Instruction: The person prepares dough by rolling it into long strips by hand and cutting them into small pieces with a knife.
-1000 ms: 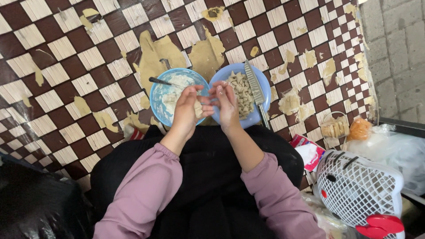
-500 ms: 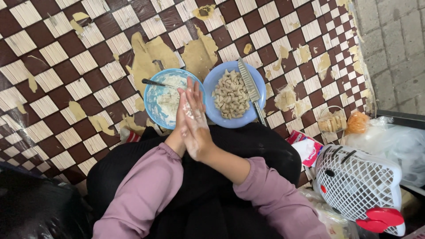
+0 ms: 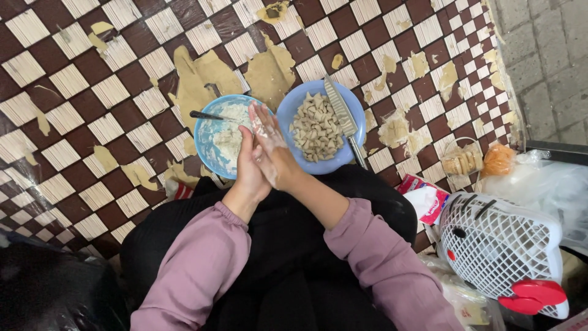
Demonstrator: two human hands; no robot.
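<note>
Both hands pressed palm to palm, fingers extended, floury. Left hand [image 3: 250, 173] underneath, right hand [image 3: 274, 153] laid across it; whether anything sits between the palms I cannot tell. They hover over the near edges of two bowls, likely so crumbs fall near the food rather than on the lap.

Left blue bowl [image 3: 211, 160] holds a white floury mix, with a dark-handled utensil [image 3: 206, 115] resting in it. Right blue bowl [image 3: 297, 159] is heaped with small pale dough pieces [image 3: 316, 127]; a knife [image 3: 343, 119] lies across its right rim, handle toward the person.

Bowls sit on a brown-and-cream checkered mat [image 3: 110, 92], worn through in tan patches. To the right: a small clear container of biscuits [image 3: 462, 160], an orange bag [image 3: 497, 159], a white mesh basket [image 3: 499, 245] with red trim, crowding that side.
</note>
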